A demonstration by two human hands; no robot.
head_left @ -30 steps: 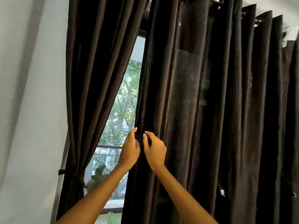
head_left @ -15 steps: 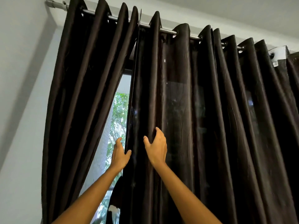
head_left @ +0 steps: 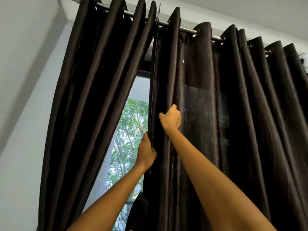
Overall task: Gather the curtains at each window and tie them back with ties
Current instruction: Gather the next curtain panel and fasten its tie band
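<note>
Against the pale wall (head_left: 25,114) on the far left hangs the left curtain (head_left: 93,100), already swept aside; its lower part runs out of view, so you cannot tell from this view whether a tie holds it. Next comes the gap of window (head_left: 130,130), with green trees beyond the glass. Your left hand (head_left: 146,154) is at the near edge of the right curtain (head_left: 233,114), and its grip is pinched on that edge, thumb on the front. A second ago both hands sat side by side lower down on the same edge; since then your gaze has lifted to the rod (head_left: 188,30) and your right hand (head_left: 170,118) has climbed above the left, its grip now closed around a fold of cloth just inside the edge. That suggests gathering has begun on this panel: you have the edge secured and a first pleat taken. Further right the curtain still hangs spread in loose folds along the rod, so most of the bunching remains, and no tie for this panel shows anywhere in view.
</note>
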